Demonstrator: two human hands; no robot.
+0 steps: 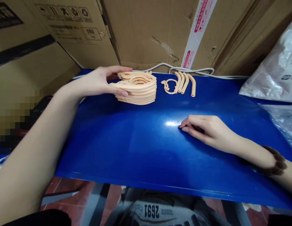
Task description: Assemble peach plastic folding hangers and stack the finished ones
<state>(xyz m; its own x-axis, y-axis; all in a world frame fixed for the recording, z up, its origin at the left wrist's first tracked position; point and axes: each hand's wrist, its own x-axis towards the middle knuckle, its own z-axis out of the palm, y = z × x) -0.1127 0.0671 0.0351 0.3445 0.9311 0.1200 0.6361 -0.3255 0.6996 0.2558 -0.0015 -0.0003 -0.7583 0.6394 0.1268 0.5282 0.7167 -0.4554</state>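
Observation:
A stack of peach-coloured, curved plastic pieces that look like folded hangers [141, 92] stands at the back of the blue table. My left hand [108, 81] grips the top of its left side, thumb on the near face and fingers over the far side. Right of the stack lie several short curved plastic arms [183, 83] and a loose ring-shaped plastic hook [169, 86]. My right hand [204, 127] rests on the table nearer to me, thumb and fingertips drawn together, with nothing visible between them.
Cardboard boxes [146, 34] stand behind the blue table [127, 141] and to its left. A white cable [195, 69] runs along the back edge. White plastic bags [275, 72] lie at the right, with clear film [283, 121] in front. The table's front edge is near my lap.

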